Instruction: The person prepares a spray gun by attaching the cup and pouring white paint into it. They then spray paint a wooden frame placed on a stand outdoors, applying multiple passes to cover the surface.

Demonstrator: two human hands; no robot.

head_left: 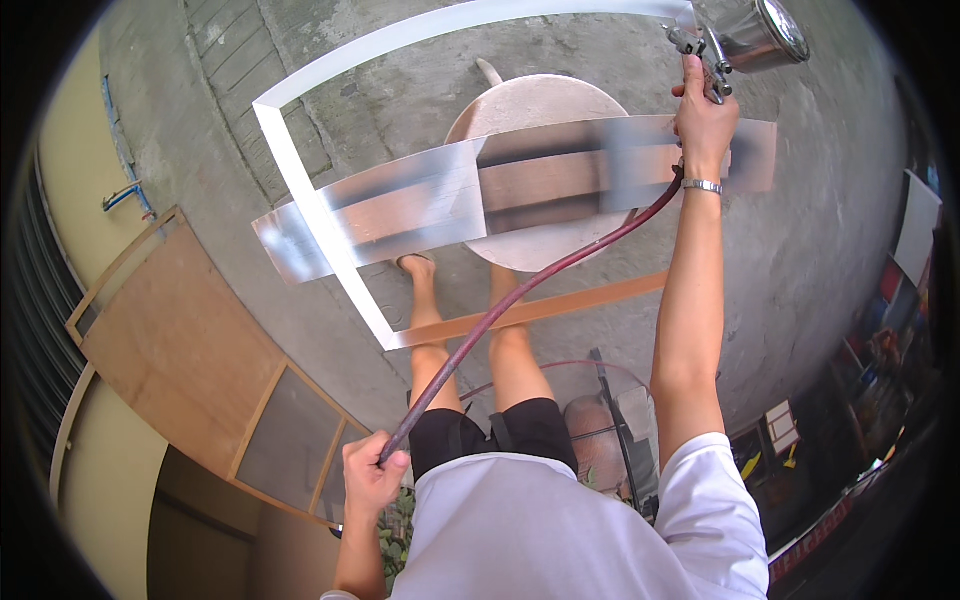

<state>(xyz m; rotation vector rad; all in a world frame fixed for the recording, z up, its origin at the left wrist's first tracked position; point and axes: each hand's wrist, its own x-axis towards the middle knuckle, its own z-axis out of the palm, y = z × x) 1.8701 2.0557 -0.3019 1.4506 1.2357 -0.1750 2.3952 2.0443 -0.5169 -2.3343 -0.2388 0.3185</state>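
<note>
My right hand (706, 125) is closed around the grip of a spray gun (755, 42) with a shiny metal cup, at the far right corner of a rectangular frame (322, 225). The frame's far and left sides are white; its near side (560, 306) shows bare brown wood. My right forearm and hand hide most of its right side. A dark red hose (520, 292) runs from the gun to my left hand (370, 475), closed around it at the lower left. Beneath the frame lies a long plank (540, 188) with silvery paint patches, across a round table (550, 245).
Left of me stands a wooden panel (185, 325) with a mesh part, near a blue tap (122, 196) on the wall. A metal stand (615, 430) and another stretch of hose are close to my legs. Dark clutter (850, 370) fills the right edge. The floor (400, 110) is grey concrete.
</note>
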